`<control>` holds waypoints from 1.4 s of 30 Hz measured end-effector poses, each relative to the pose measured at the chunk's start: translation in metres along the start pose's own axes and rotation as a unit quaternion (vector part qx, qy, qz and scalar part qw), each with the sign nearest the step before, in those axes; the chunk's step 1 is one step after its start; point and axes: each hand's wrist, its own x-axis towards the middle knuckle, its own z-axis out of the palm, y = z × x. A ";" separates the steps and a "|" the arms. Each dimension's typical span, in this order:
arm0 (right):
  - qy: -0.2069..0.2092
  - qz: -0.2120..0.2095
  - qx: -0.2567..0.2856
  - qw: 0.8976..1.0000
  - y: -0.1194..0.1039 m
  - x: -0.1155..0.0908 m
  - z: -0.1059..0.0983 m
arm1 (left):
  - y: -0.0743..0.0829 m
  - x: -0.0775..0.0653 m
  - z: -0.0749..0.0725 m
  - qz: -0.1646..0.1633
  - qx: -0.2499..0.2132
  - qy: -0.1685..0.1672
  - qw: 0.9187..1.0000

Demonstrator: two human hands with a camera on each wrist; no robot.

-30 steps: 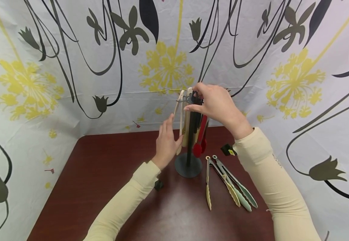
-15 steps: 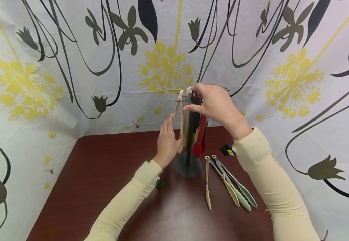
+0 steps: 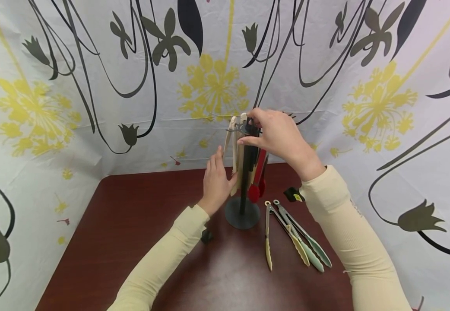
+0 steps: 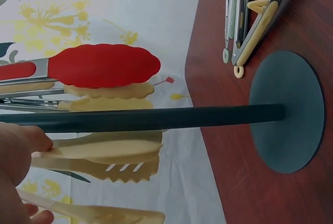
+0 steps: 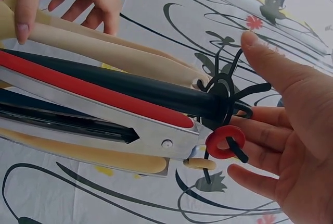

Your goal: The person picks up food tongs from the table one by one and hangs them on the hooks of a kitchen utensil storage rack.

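A dark utensil stand (image 3: 242, 211) with a round base and a ring of hooks carries several hanging tongs. My left hand (image 3: 215, 185) holds a pair of cream tongs (image 3: 234, 151) hung on the stand's left side, thumb on one arm and fingers along the other. In the right wrist view the left thumb lies across a cream arm. My right hand (image 3: 281, 136) curls round the hooked top (image 5: 221, 96), its thumb near a hook and the fingers behind. Red tongs (image 5: 104, 88) hang there by a red ring, with yellow tongs (image 5: 130, 156) beside them.
On the table (image 3: 139, 259), right of the stand, lie yellow tongs (image 3: 269, 250) and pale green tongs (image 3: 318, 252). A small black item with a yellow mark (image 3: 294, 194) lies farther back. A patterned cloth (image 3: 170, 142) walls the table at the back and sides.
The cream tongs' lower end has shifted slightly in behind the left thumb. Both hands stay in about the same places at the stand.
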 end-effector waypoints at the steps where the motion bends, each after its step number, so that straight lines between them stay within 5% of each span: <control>1: -0.003 -0.001 -0.002 1.000 0.000 0.000 -0.001 | 0.000 0.000 -0.001 -0.002 0.003 -0.007 1.000; 6: -0.050 0.016 0.010 0.999 0.002 0.001 -0.009 | 0.001 0.007 -0.014 -0.009 -0.017 -0.037 0.999; 9: -0.086 0.026 0.029 0.996 0.003 0.002 -0.016 | 0.003 0.018 -0.029 0.003 -0.063 -0.025 0.998; 16: -0.112 0.018 0.040 0.993 0.004 0.000 -0.025 | 0.017 0.063 -0.076 0.148 -0.155 0.038 0.976; 22: -0.108 0.016 0.031 0.994 0.004 -0.002 -0.026 | 0.037 0.095 -0.105 0.229 -0.160 -0.003 0.960; 31: -0.095 0.014 0.023 0.995 0.004 -0.007 -0.023 | 0.048 0.110 -0.113 0.206 -0.206 -0.123 0.949; 42: -0.076 0.028 0.112 0.990 0.008 -0.013 -0.018 | 0.051 0.120 -0.114 0.216 -0.141 -0.144 0.955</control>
